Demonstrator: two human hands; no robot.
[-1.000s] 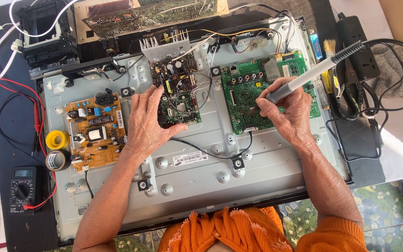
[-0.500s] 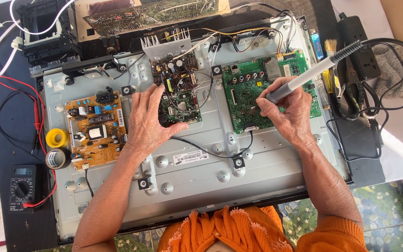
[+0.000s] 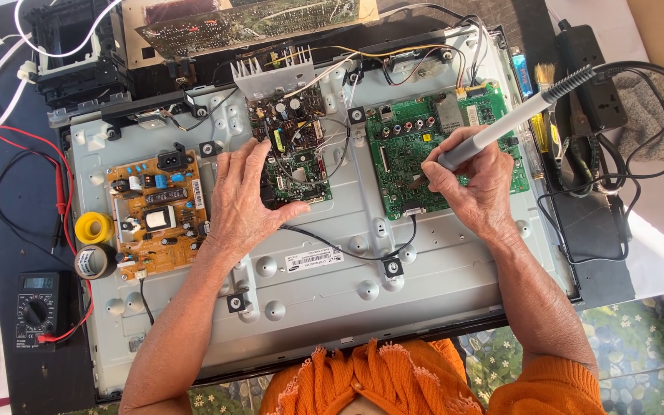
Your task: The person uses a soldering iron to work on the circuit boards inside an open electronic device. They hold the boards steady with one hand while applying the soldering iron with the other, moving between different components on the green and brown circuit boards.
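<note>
Right hand [image 3: 476,184] gripped soldering iron [image 3: 501,131] over green board [image 3: 401,165]; a slip risked bridging. Left hand [image 3: 241,198] lay open, bracing dark board [image 3: 295,165].

We are seeing little change. Left hand [image 3: 244,196] is sliding slightly toward near edge of small dark circuit board [image 3: 295,150], thumb now pointing at its lower corner. Right hand [image 3: 474,184] is tilting soldering iron [image 3: 512,123] a touch, tip shifting marginally on green board [image 3: 424,150].
</note>
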